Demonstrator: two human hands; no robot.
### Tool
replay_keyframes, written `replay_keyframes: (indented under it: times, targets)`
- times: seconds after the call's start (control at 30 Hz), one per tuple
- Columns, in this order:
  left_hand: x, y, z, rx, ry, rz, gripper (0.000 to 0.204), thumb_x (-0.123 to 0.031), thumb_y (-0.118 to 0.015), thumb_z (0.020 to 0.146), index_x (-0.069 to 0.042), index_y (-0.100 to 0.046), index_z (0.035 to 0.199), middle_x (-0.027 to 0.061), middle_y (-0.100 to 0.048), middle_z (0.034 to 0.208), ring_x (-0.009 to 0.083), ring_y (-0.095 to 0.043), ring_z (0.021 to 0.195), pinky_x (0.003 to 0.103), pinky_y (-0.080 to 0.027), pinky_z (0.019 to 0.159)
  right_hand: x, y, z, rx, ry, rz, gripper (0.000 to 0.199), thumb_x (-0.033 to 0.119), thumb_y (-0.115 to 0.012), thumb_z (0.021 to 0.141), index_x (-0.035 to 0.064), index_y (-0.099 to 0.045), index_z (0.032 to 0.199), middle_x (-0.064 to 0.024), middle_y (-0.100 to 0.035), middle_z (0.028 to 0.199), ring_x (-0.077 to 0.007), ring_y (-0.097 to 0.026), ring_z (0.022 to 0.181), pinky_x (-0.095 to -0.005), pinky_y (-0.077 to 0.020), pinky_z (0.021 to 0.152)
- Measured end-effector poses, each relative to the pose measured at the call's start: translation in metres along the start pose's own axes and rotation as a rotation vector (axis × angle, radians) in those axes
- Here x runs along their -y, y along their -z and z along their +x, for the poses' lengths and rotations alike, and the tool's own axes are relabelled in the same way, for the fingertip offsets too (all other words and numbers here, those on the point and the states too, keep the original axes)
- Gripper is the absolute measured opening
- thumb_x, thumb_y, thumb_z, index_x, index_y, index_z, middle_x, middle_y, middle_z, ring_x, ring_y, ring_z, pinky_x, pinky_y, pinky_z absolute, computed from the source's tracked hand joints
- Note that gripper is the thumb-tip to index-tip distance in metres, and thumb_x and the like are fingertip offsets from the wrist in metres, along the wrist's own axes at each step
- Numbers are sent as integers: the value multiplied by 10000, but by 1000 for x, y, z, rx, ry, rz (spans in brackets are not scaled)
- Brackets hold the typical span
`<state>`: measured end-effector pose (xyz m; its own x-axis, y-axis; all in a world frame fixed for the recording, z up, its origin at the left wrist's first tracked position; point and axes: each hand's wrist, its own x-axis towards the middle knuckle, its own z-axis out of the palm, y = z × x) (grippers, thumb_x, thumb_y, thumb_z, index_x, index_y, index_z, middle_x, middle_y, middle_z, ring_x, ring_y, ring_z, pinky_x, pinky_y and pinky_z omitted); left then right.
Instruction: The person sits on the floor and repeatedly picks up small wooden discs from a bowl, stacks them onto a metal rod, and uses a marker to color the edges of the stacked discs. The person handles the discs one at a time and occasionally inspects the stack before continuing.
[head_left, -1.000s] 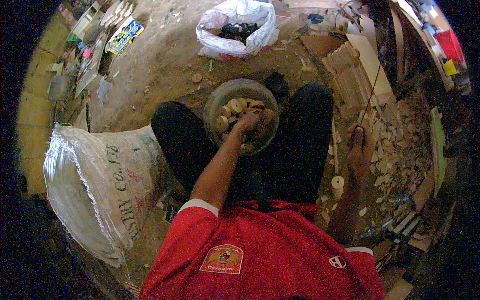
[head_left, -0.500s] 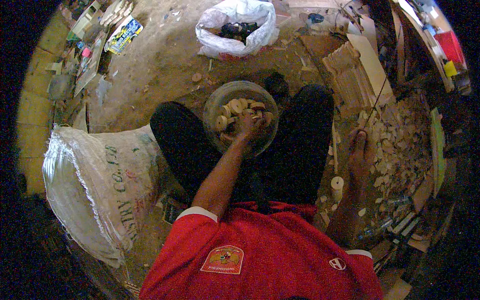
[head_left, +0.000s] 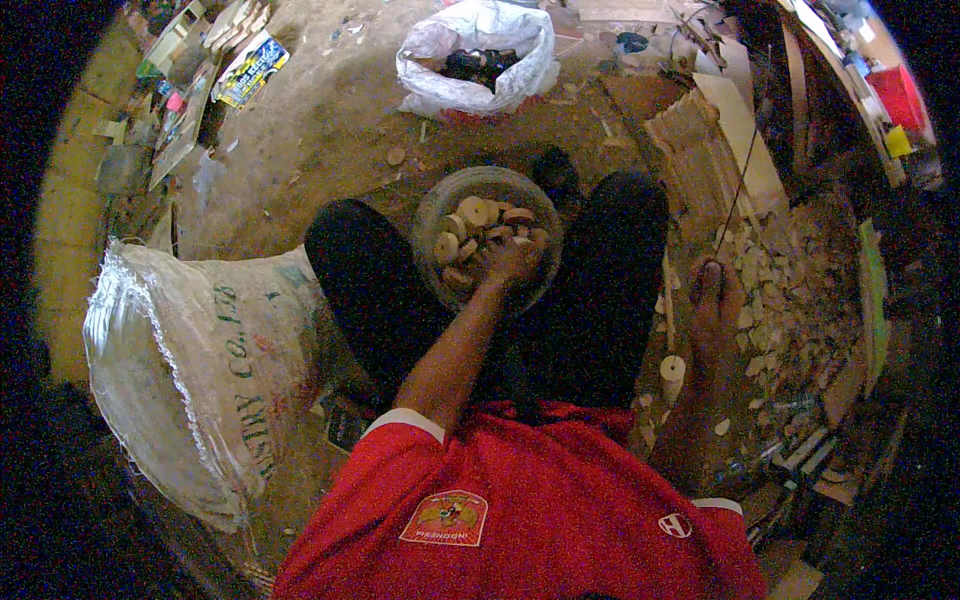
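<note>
One clear bowl sits between the person's knees at 12 o'clock, holding roughly ten round wooden discs; the exact count is hidden under the left hand, which lies curled on the discs, though whether it grips one I cannot tell. The right hand, at 3 o'clock, is pinched on one thin rod that rises toward 1 o'clock. One loose disc lies near it. Two sacks: a big woven one with dark lettering at 9 o'clock, and a white one at 12. A flat blue-yellow packet lies at 11.
</note>
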<state>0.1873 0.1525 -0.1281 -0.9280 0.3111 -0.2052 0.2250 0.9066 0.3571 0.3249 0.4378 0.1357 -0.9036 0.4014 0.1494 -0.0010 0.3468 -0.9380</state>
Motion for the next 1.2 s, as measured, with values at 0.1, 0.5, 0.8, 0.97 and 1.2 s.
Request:
replay_keyframes:
  times: [0.1,0.5,0.8,0.97,1.2]
  targets:
    - [4,10,15,154,-14,-106,806,-554,-672,909,-74,-402,1498,227,-611,1354,452,-596,1229,633,-481,983,-2,6,3,57,62,-60,276,321,-530,1092,101,-648,974,60,-554,749,-38,-430,622,-230,-308,541]
    - [25,6,29,123,57,-110,865,-559,-667,909,-78,-341,1549,223,-611,1353,449,-596,1236,648,-475,989,-11,7,-2,-102,12,-84,252,285,-525,1093,98,-645,973,61,-540,741,-47,-429,639,-240,-320,565]
    - [5,11,-7,-1,11,57,910,-606,-681,878,-26,-397,1520,234,-594,1363,459,-564,1277,643,-476,1002,-6,4,-1,-44,-4,-22,268,301,-525,1095,99,-642,964,67,-521,732,-46,-414,637,-234,-308,565]
    - [32,35,9,233,13,-329,841,-587,-704,860,2,-513,1429,240,-576,1377,464,-578,1248,606,-503,1000,-5,4,-1,-65,-60,-10,285,318,-528,1096,96,-637,956,71,-510,733,-44,-402,633,-234,-297,557]
    - [40,13,5,154,45,-134,842,-573,-702,867,-7,-480,1449,250,-573,1367,466,-578,1244,607,-505,991,-1,-2,-1,-23,-21,-50,327,360,-525,1094,92,-629,937,66,-500,724,-48,-397,633,-248,-292,560]
